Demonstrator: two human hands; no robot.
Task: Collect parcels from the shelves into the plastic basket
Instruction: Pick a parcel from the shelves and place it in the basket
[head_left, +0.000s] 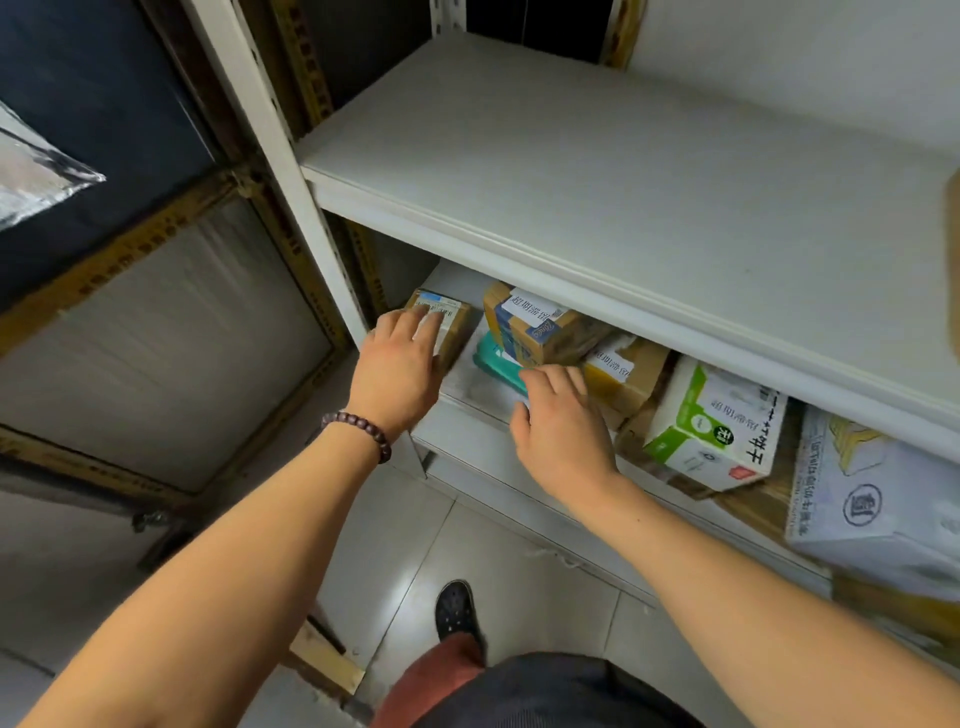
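Both of my hands reach into the lower shelf (467, 447) of a white rack. My left hand (402, 364) lies on top of a small brown box (452, 325) with a barcode label, at the shelf's left end, fingers spread over the label. My right hand (561, 431) is beside it, bent fingertips touching a teal pack (493, 361) that lies under a blue and yellow taped box (535, 332). The right thumb is held apart from the fingers. No plastic basket is in view.
Further right on the same shelf stand a brown labelled box (623, 374), a white and green carton (717, 431) and a pale printed box (872, 499). The upper shelf board (597, 171) juts out above my hands. Tiled floor and my shoe (456, 610) are below.
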